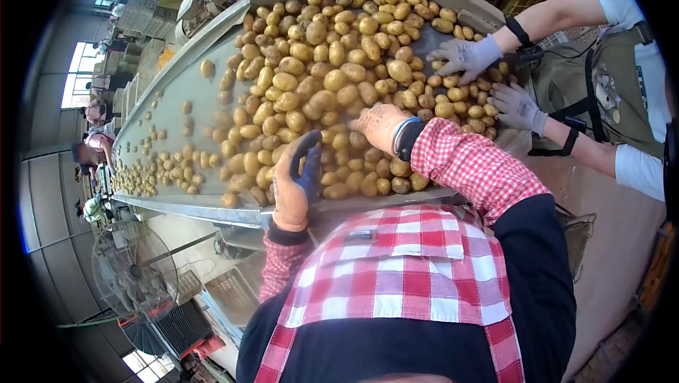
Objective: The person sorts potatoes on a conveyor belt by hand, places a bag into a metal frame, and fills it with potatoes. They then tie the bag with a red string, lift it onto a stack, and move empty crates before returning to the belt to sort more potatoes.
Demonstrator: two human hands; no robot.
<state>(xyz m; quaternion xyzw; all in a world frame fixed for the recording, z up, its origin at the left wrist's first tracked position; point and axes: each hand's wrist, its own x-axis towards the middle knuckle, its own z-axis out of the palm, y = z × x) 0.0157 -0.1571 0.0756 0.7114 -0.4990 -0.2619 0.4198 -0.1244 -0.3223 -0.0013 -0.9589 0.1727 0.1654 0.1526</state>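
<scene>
Many yellow-brown potatoes [285, 82] lie heaped on a grey sorting conveyor [170, 132]. My left hand [291, 183], in an orange glove with dark blue palm and fingers, stands at the near edge of the heap. Its thumb and fingers are apart, and potatoes lie right beside them. My right hand [382, 127], in an orange glove, reaches in over the middle of the heap with its back up. Its fingers point left and down among the potatoes, partly hidden and blurred.
Across to the right, a co-worker's two grey-gloved hands [467, 57] touch potatoes at the conveyor's end. A metal rim [191, 212] runs along my side. A large fan [134, 270] stands at lower left, and another person [95, 146] is at the far end.
</scene>
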